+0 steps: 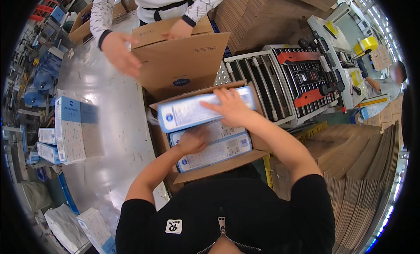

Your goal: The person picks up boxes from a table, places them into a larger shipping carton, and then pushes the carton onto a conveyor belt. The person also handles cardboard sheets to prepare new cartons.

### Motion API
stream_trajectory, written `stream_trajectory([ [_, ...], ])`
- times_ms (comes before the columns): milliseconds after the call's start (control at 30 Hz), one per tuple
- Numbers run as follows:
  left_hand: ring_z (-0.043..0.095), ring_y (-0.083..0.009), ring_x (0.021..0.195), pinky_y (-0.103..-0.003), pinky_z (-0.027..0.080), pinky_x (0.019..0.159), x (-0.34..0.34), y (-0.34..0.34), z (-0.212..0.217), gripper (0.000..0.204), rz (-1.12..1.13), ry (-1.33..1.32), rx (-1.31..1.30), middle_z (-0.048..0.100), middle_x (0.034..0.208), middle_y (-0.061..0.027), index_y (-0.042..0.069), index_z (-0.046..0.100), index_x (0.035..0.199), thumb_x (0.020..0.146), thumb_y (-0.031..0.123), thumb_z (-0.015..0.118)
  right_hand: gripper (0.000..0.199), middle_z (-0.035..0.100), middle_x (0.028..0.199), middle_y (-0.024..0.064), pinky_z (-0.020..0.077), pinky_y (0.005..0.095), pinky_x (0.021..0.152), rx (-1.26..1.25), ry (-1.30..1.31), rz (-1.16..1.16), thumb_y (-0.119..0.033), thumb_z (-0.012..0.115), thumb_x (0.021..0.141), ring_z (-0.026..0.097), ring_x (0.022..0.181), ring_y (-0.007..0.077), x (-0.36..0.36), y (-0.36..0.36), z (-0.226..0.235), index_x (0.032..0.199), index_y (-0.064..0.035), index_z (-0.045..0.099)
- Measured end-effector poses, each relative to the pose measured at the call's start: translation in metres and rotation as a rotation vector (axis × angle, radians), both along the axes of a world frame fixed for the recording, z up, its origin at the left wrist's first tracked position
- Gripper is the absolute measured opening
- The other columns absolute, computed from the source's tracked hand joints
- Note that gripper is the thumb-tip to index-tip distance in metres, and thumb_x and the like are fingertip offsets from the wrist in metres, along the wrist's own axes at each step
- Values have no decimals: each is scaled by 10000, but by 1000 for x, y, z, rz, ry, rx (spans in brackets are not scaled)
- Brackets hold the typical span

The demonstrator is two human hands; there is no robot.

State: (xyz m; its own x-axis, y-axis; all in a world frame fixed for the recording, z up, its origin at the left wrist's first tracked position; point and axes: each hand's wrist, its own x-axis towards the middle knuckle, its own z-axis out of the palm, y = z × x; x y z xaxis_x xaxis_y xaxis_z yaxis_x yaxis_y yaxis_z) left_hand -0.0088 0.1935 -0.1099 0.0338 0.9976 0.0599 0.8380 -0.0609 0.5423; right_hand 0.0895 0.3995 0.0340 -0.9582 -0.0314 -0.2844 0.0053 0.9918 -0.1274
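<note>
An open cardboard carton (pixel 210 166) stands in front of me with blue-and-white boxes inside. Across its far side lies a blue-and-white box (pixel 188 112), slightly tilted and overlapping the others. My right hand (pixel 231 106) grips this box across its width near the right end, thumb apart from the fingers. My left hand (pixel 194 140) is among the boxes just below it, over a middle box (pixel 227 130); motion blurs its fingers. The nearest box (pixel 214 152) lies flat along the carton's near wall.
Opposite, a person's hands (pixel 120 52) are at another open carton (pixel 183 63). Left is a metal table (pixel 87 184) with upright blue-and-white boxes (pixel 70 127). A roller conveyor (pixel 258 85) with red parts runs to the right. Flattened cardboard (pixel 350 166) is stacked at the near right.
</note>
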Motion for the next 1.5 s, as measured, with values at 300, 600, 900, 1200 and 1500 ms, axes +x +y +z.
stream_trajectory([
  [300, 233, -333, 1352, -372, 170, 1109, -9, -79, -86, 590, 1284, -832, 126, 258, 1453, -209, -31, 194, 1412, 932, 219, 428, 797, 475, 1281, 230, 427, 385, 930, -204, 28, -366, -469, 584, 817, 505, 1148, 314, 31, 33, 14, 1427, -97, 231],
  [600, 256, -349, 1343, -390, 259, 1073, 8, -39, -61, 697, 1196, -496, -225, 234, 1449, -250, -31, 113, 1423, 921, 312, 452, 1055, 372, 1334, 330, 354, 403, 1019, -653, -481, -647, -506, 613, 800, 403, 1257, 364, 82, 74, -75, 1423, 33, -46],
  [900, 523, -330, 1112, -400, 434, 917, 19, 19, 28, 468, -39, 160, 65, 542, 1218, -178, 16, 516, 1202, 835, 305, 557, 1151, 264, 1425, 224, 234, 441, 1076, -354, -580, 86, -380, 827, 560, 269, 1318, 356, 132, 82, -46, 1425, -17, 161],
  [1200, 608, -244, 894, -395, 508, 666, -33, 148, 115, 385, 6, 229, -288, 556, 1127, -113, 58, 534, 1038, 749, 290, 641, 1175, 378, 1356, 224, 396, 372, 961, -692, 398, -1220, -411, 787, 674, 430, 1216, 305, 168, 101, -157, 1450, -32, -10],
  [1500, 206, -299, 1356, -387, 179, 1100, 60, 69, -34, 607, 1046, -730, 235, 166, 1481, -201, -22, 157, 1418, 935, 168, 472, 504, 558, 1182, 199, 452, 425, 878, -318, 503, -1272, -312, 571, 856, 562, 1040, 356, 136, 115, -159, 1254, -23, 461],
])
